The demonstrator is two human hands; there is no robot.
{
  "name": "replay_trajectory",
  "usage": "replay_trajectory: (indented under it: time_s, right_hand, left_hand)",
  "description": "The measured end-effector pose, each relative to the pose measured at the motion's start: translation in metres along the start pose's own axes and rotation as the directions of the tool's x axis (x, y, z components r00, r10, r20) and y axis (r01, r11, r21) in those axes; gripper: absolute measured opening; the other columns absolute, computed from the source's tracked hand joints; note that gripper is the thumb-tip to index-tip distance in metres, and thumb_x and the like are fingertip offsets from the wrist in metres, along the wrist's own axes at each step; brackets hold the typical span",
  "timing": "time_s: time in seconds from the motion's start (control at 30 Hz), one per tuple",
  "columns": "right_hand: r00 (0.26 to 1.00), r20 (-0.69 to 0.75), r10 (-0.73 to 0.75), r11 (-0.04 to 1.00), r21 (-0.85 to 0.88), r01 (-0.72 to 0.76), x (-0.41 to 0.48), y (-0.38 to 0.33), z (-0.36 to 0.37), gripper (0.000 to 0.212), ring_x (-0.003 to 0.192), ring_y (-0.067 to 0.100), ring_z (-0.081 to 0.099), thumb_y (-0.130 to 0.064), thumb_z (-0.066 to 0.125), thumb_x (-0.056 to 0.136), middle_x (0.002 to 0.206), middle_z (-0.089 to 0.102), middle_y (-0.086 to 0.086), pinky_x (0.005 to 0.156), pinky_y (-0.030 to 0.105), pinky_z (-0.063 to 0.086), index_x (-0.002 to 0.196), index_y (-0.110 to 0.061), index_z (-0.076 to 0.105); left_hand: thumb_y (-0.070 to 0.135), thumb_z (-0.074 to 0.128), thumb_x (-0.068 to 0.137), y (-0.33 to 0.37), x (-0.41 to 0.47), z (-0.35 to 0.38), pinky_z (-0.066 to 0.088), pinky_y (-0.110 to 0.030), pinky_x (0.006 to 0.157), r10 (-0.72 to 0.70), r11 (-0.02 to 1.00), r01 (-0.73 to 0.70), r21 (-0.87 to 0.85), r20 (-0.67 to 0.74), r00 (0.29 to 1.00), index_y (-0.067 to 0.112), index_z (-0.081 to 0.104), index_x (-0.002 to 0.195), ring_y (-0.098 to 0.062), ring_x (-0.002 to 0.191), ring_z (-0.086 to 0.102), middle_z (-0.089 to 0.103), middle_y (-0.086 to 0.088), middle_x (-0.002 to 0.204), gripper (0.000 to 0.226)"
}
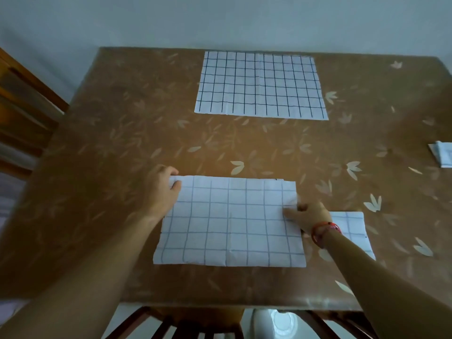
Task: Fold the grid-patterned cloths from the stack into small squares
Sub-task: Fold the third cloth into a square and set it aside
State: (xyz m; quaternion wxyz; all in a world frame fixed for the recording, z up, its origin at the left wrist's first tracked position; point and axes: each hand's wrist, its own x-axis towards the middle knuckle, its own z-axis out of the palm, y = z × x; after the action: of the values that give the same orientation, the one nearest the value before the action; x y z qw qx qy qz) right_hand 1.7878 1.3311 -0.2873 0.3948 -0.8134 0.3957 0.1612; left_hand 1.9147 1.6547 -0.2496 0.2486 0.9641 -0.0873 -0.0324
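Observation:
A white grid-patterned cloth point(230, 221), folded into a rectangle, lies on the brown table near the front edge. My left hand point(161, 189) pinches its far left corner between thumb and fingers. My right hand point(308, 215), with a red band on the wrist, pinches the cloth's right edge near the far right corner. The stack of flat grid cloths point(260, 84) lies at the far middle of the table. A smaller folded grid cloth point(352, 231) lies to the right, partly hidden by my right forearm.
The table point(122, 148) wears a brown leaf-print cover. A folded white item point(442, 154) sits at the right edge. A wooden chair point(22, 111) stands at the left, another chair back point(186, 324) below the front edge. A wall runs behind.

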Motion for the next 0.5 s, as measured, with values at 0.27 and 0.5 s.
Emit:
replay_trajectory:
  time_s: [0.27, 0.5]
  right_hand:
    - [1.0, 0.0, 0.022, 0.998, 0.061, -0.022, 0.009, 0.004, 0.003, 0.031, 0.077, 0.023, 0.069, -0.047, 0.072, 0.069, 0.08, 0.072, 0.003, 0.069, 0.043, 0.06, 0.078, -0.018, 0.072]
    - [1.0, 0.018, -0.016, 0.987, 0.162, 0.013, -0.007, 0.007, -0.005, 0.034, 0.086, 0.025, 0.067, -0.041, 0.075, 0.072, 0.092, 0.069, 0.002, 0.072, 0.042, 0.06, 0.097, -0.019, 0.065]
  left_hand:
    - [0.024, 0.063, 0.09, -0.012, -0.046, 0.006, 0.035, -0.029, 0.074, -0.186, 0.982, 0.188, -0.032, 0.055, 0.981, 0.009, 0.057, 0.115, -0.017, 0.093, 0.047, 0.05, -0.004, 0.105, 0.03]
    - [0.031, 0.066, 0.088, -0.031, -0.101, 0.002, 0.039, -0.025, 0.057, -0.426, 0.884, 0.449, -0.132, 0.17, 0.889, 0.018, 0.054, 0.101, -0.012, 0.074, 0.056, 0.06, 0.002, 0.083, 0.022]
